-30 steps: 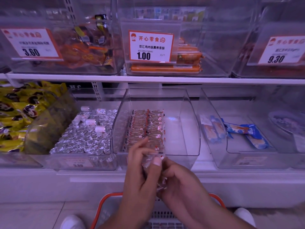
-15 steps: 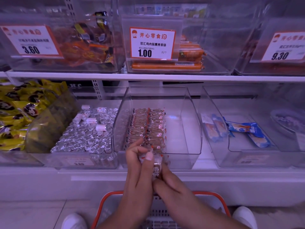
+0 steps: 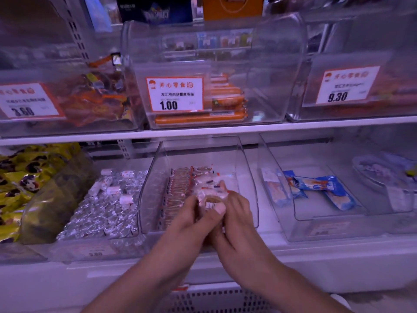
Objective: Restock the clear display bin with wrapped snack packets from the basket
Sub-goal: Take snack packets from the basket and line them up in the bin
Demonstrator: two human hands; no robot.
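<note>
The clear display bin (image 3: 246, 177) stands in the middle of the lower shelf, with rows of wrapped snack packets (image 3: 180, 179) along its left side. My left hand (image 3: 194, 220) and my right hand (image 3: 234, 211) reach over the bin's front edge and together hold a small bunch of clear-wrapped packets (image 3: 211, 195) above the rows. Fingers of both hands curl round the bunch. The basket (image 3: 216, 299), white mesh with a red rim, shows at the bottom edge under my forearms.
To the left is a bin of silver foil-wrapped sweets (image 3: 106, 208), and further left yellow packets (image 3: 15, 184). A bin with blue packets (image 3: 320, 188) stands to the right. The upper shelf holds bins of sausages (image 3: 203, 118) behind price tags.
Both hands moved up and forward from above the basket into the bin, carrying the packets. The camera tilted up, so the basket now shows only at the bottom edge.
</note>
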